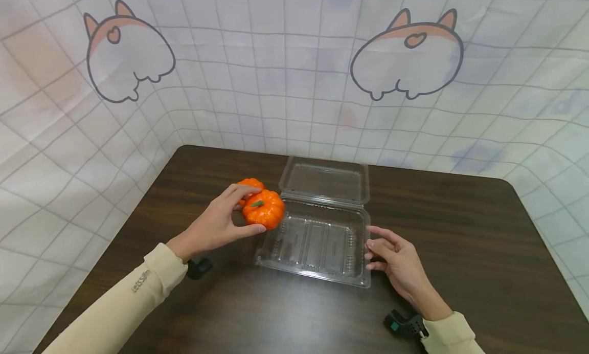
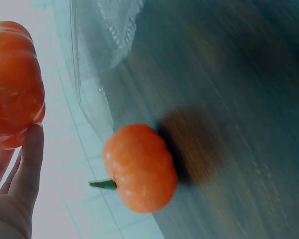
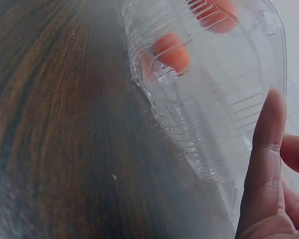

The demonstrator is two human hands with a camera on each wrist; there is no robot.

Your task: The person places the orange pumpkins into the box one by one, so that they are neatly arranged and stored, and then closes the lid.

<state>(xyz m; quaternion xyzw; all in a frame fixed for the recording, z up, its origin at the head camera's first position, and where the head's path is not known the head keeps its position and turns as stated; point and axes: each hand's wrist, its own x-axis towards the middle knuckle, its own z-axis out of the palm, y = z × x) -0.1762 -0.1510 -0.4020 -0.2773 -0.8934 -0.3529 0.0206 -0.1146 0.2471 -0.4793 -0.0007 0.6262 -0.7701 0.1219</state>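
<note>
My left hand [image 1: 225, 218] grips an orange toy pumpkin [image 1: 264, 209] with a green stem, held above the table by the left side of a clear plastic clamshell box [image 1: 313, 236]. Partly hidden behind that hand, a second orange pumpkin [image 1: 250, 183] rests on the table; its green stem shows in the left wrist view, where this pumpkin [image 2: 139, 168] sits below the held pumpkin [image 2: 12, 84]. The box lies open, its lid [image 1: 324, 182] folded back toward the wall. At the box's right rim, my right hand [image 1: 398, 262] pinches the edge between thumb and fingers.
The dark wooden table [image 1: 460, 241] has rounded far corners. White grid-patterned cloth [image 1: 303, 88] with cartoon drawings hangs behind it and along both sides. Black wrist devices show on the left wrist [image 1: 199, 268] and right wrist [image 1: 405, 323].
</note>
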